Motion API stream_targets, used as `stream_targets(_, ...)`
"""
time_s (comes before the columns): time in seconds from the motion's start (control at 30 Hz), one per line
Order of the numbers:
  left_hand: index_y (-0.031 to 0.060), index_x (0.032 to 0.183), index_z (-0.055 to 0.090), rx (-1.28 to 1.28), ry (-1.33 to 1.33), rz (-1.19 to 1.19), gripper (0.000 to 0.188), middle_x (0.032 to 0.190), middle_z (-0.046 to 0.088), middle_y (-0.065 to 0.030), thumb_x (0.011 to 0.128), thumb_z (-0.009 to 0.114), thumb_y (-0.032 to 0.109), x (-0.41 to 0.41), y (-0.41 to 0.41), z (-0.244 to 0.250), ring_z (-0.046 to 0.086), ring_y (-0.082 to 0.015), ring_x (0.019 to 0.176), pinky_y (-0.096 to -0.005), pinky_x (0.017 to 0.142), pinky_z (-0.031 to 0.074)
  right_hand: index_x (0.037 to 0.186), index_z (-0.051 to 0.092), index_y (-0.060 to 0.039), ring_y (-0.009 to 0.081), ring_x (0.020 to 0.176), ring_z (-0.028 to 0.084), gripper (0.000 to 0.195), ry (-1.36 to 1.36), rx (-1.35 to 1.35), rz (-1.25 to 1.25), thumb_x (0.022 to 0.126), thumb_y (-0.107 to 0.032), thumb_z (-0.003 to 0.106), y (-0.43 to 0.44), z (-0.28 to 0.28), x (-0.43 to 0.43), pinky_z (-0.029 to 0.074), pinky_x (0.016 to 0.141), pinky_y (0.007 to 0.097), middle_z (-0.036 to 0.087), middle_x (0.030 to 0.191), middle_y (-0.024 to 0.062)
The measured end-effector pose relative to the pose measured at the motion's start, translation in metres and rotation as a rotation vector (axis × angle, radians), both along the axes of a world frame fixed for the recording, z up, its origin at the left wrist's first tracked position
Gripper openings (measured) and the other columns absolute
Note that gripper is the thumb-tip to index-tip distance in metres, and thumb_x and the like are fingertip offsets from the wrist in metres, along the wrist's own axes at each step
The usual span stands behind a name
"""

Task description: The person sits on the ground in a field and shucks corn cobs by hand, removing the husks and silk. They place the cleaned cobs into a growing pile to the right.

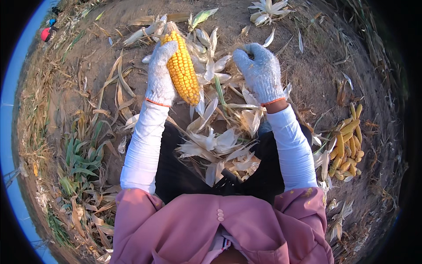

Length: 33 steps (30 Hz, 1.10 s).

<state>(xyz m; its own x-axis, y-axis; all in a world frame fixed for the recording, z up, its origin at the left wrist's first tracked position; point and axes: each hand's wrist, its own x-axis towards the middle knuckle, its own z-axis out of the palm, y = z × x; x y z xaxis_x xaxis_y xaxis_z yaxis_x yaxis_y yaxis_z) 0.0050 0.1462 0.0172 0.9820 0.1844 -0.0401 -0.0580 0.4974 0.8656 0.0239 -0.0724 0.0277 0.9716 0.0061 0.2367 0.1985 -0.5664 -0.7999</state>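
My left hand, in a whitish knit work glove with an orange cuff edge, grips a husked ear of corn near its upper end. The yellow kernels are bare, and the pale stalk end points up and away from me. To the right, my right hand, gloved the same way, is raised with its fingers curled and the thumb near the fingertips. I cannot tell whether anything thin is between them. Dry corn husks lie below both hands and between my legs.
At the right, a pile of husked corn ears lies on bare soil. More husks are at the top. Green and dry corn leaves cover the ground at the left. Far off at upper left is a person in red.
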Motion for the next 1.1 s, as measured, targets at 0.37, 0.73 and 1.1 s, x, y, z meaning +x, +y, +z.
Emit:
stream_targets(0.37, 0.0033, 0.116, 0.055, 0.09, -0.027, -0.213, 0.041, 0.098, 0.061, -0.006, 0.083, 0.065, 0.026, -0.005, -0.009, 0.008, 0.063, -0.0145, 0.083, -0.0283, 0.074, 0.053, 0.112, 0.062, 0.0051, 0.0195, 0.077, 0.066, 0.053, 0.209, 0.339, 0.42, 0.082, -0.038, 0.069, 0.004, -0.007, -0.001, 0.052, 0.072, 0.0324, 0.068, 0.088, 0.0157)
stream_targets(0.73, 0.0021, 0.125, 0.051, 0.228, -0.042, -0.255, 0.051, 0.102, 0.06, -0.0056, 0.083, 0.071, 0.025, -0.01, -0.021, 0.013, 0.063, -0.0144, 0.084, -0.0273, 0.072, 0.054, 0.108, 0.066, -0.0005, 0.007, 0.069, 0.057, 0.031, 0.441, 0.358, 0.533, 0.09, -0.026, 0.067, 0.01, 0.007, -0.007, 0.048, 0.06, 0.022, 0.064, 0.08, 0.0016)
stream_targets(1.1, 0.0006, 0.114, 0.056, 0.092, 0.067, -0.07, 0.046, 0.091, 0.064, -0.0114, 0.085, 0.064, 0.035, 0.005, 0.012, -0.007, 0.066, -0.0234, 0.076, -0.0338, 0.066, 0.057, 0.088, 0.063, -0.0002, 0.0086, 0.062, 0.054, 0.029, 0.294, 0.775, 0.236, 0.091, -0.029, 0.064, -0.002, 0.012, 0.003, 0.047, 0.059, 0.0238, 0.059, 0.072, 0.0015)
